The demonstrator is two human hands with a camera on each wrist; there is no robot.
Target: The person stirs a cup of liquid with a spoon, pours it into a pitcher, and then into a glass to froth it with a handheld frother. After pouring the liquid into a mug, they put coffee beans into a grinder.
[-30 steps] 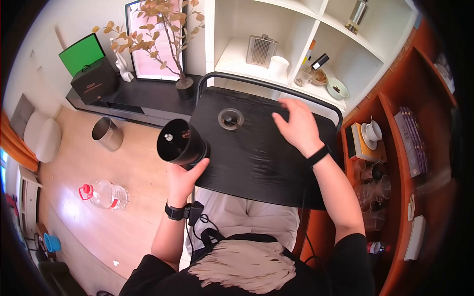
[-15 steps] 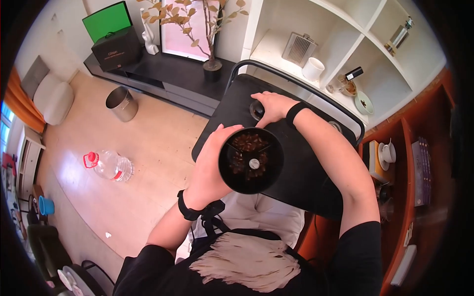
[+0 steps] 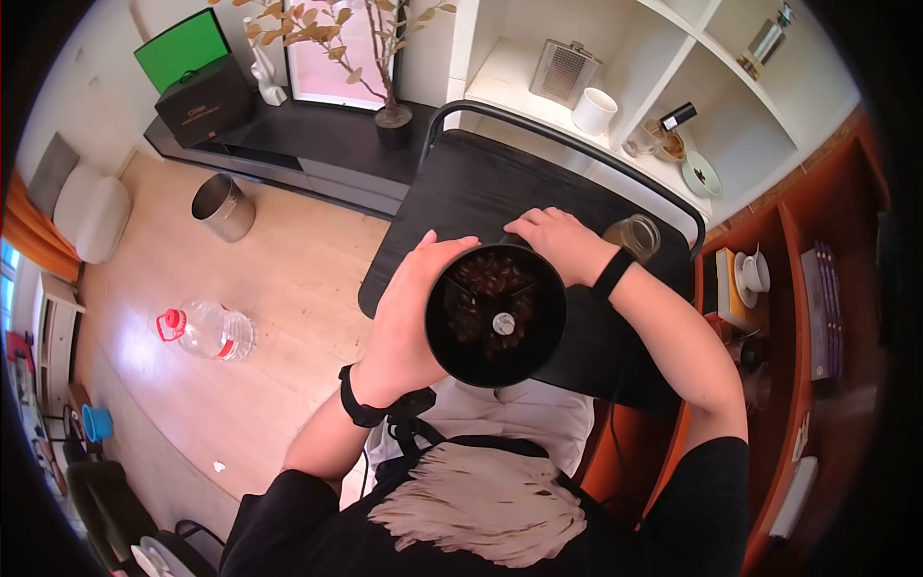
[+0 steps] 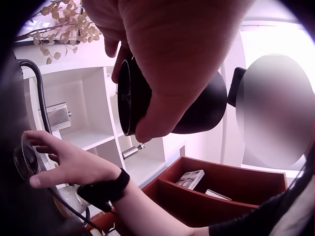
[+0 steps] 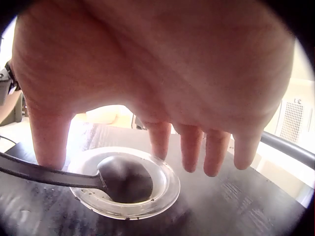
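Observation:
My left hand point(image 3: 399, 317) grips a black hand coffee grinder point(image 3: 495, 365), its mouth toward the head camera. Dark brown coffee beans point(image 3: 481, 288) and a silver central shaft point(image 3: 503, 323) show inside. My right hand point(image 3: 562, 245) is low over the black table, just beyond the grinder. In the right wrist view its fingers point straight down about a clear round dish point(image 5: 167, 194), thumb on one side and fingertips at the far rim. A black spoon point(image 5: 130, 182) lies in the dish, its handle crossing before the thumb. Hand and grinder hide the dish in the head view.
A glass jar point(image 3: 639, 236) stands at the right of the black table point(image 3: 461, 183), which has a raised rail point(image 3: 577, 152) along its back. White shelves point(image 3: 490, 82) stand behind, a reddish wooden shelf at right. A large water bottle point(image 3: 216, 330) is on the floor at left.
My left hand has brought the grinder right, over my lap, mouth turned toward the head camera. My right hand reached left to the dish, then came back nearer; the dish has left its earlier spot.

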